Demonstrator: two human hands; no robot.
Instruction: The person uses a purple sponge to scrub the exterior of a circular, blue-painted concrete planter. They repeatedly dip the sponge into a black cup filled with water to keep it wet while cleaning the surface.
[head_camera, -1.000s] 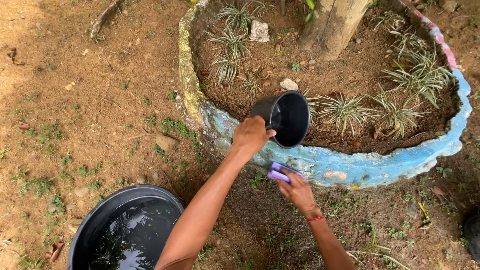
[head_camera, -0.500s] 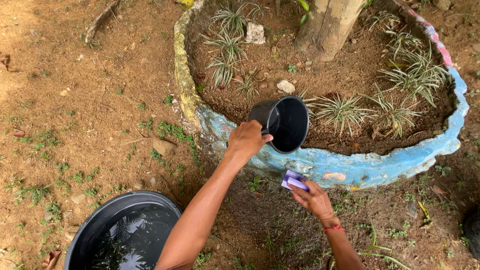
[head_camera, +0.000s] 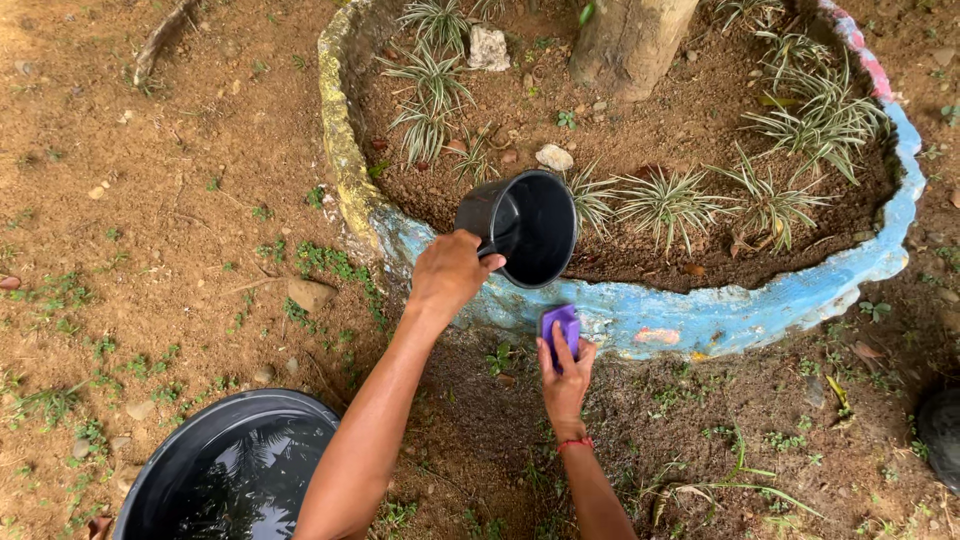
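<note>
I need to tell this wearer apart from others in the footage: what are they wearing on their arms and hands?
Both forearms are bare, with no sleeves in view and no gloves. The left hand shows no ring, watch or band. The right hand is bare too; just below it a thin red cord bracelet circles the wrist.

Glossy black plastic mug (head_camera: 520, 227); rough painted wall (head_camera: 760, 312)

mug (head_camera: 525, 228) above sponge (head_camera: 561, 327), tub (head_camera: 230, 470) left
</note>
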